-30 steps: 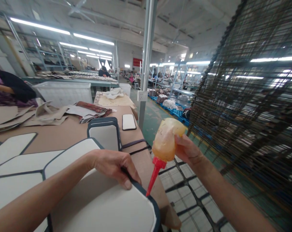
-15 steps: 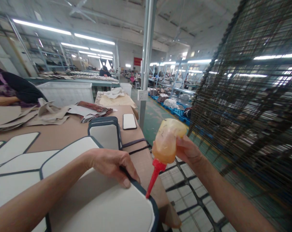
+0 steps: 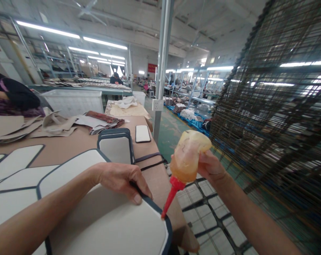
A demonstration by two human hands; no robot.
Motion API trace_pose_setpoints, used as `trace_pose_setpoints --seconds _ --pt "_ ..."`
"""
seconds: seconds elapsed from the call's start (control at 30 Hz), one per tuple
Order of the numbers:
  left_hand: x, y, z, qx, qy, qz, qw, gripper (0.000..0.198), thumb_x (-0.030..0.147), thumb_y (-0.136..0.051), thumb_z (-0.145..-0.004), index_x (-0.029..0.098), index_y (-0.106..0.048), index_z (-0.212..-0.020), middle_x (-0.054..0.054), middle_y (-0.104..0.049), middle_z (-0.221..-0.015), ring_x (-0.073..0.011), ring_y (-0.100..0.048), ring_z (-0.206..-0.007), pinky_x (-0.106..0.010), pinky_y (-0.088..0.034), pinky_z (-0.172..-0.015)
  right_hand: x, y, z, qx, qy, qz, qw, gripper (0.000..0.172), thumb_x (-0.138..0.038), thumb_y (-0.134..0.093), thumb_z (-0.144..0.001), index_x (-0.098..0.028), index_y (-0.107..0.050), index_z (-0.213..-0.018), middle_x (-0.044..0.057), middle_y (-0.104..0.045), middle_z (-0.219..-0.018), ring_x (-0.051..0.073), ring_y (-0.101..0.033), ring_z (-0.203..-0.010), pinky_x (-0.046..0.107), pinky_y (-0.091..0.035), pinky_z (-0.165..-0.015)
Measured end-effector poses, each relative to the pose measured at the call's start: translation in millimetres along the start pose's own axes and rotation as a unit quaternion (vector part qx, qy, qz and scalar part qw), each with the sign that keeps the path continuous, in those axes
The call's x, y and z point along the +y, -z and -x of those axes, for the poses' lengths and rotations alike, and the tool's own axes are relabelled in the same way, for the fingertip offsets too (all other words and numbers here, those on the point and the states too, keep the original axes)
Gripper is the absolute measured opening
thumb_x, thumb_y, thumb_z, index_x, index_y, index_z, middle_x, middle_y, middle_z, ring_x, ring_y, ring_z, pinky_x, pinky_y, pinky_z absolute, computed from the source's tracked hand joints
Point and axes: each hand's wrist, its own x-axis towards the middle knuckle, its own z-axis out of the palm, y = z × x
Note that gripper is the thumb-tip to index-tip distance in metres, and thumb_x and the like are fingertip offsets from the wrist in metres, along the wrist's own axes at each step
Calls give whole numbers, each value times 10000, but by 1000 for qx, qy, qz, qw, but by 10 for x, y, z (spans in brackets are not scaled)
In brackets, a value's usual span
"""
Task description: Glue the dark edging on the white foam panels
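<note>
My left hand (image 3: 123, 182) pinches the dark-edged rim of a large white panel (image 3: 115, 223), which is raised over other panels. In my right hand (image 3: 209, 164) is a soft, translucent yellow bottle (image 3: 187, 154), tipped upside down with amber liquid near its neck. Its red nozzle (image 3: 171, 198) points down, and the tip meets the panel's dark border near the right corner. Behind my left hand stands a stack of smaller white panels (image 3: 115, 147) with dark edges.
More white panels (image 3: 22, 177) lie on the brown-covered table (image 3: 80, 141) at left. Fabric pieces (image 3: 56, 124) sit further back. A metal post (image 3: 160, 71) rises beyond the table, and a wire rack (image 3: 269, 88) fills the right. A person (image 3: 14, 92) works at far left.
The bottle and my right hand have shifted slightly right, the nozzle tip staying at the border. The raised panel has moved slightly left. At far left, the person's arm has moved.
</note>
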Motion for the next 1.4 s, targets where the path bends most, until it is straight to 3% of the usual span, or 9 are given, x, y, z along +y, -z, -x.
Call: trace_pose_setpoints --seconds 0.23,0.43,0.67,0.83,0.97,1.1,1.23,1.4 --pt "-38 7 71 14 -3 0 1000 478 396 -572 -880 2 -695 -1122 -148 -735 -964 -204 -651 -862 -175 -471 -763 -9 4 55 0 5 4 1000 466 -432 -908 -466 -208 -737 -838 58 -742 -776 298 -705 -734 430 -606 -699" --pt "-22 43 164 37 18 -7 999 468 417 -554 -886 32 -703 -1108 -120 -727 -942 -197 -628 -832 -188 -459 -763 -6 -1 89 38 72 -4 997 425 -390 -909 -492 -248 -711 -839 4 -725 -690 296 -700 -837 441 -553 -882" --pt "-63 46 256 86 25 3 996 405 398 -530 -899 82 -723 -1063 -80 -714 -927 -213 -597 -834 -214 -440 -758 21 73 210 58 121 21 991 332 -407 -879 -559 -240 -732 -805 22 -738 -736 287 -712 -767 458 -558 -871" --pt "-114 54 310 137 33 0 990 369 369 -511 -909 104 -740 -1026 -61 -705 -883 -215 -590 -813 -223 -424 -727 86 90 288 102 205 42 972 322 -394 -862 -600 -251 -728 -855 30 -739 -786 261 -706 -757 445 -557 -874" --pt "-198 57 340 175 58 20 983 326 336 -530 -899 151 -739 -1066 -43 -729 -930 -234 -624 -878 -224 -442 -760 162 90 359 144 243 50 958 395 -370 -876 -589 -273 -722 -940 20 -739 -828 236 -706 -717 392 -602 -773" --pt "-286 60 343 205 79 61 974 303 343 -565 -873 182 -755 -1044 -34 -748 -974 -258 -654 -897 -238 -478 -744 210 75 388 155 260 55 951 365 -349 -864 -610 -255 -738 -939 32 -743 -774 224 -705 -667 324 -617 -650" --pt "-294 71 323 231 94 100 963 302 337 -585 -852 192 -758 -1053 -37 -760 -960 -257 -677 -861 -243 -502 -707 235 66 374 171 259 41 950 374 -341 -873 -596 -264 -744 -939 18 -746 -757 186 -699 -644 259 -601 -635" --pt "-335 105 300 244 87 129 957 288 352 -621 -813 202 -777 -1003 -44 -766 -925 -270 -685 -841 -267 -527 -676 272 91 367 172 254 51 950 358 -352 -863 -608 -257 -747 -933 29 -751 -769 203 -701 -654 290 -606 -651"
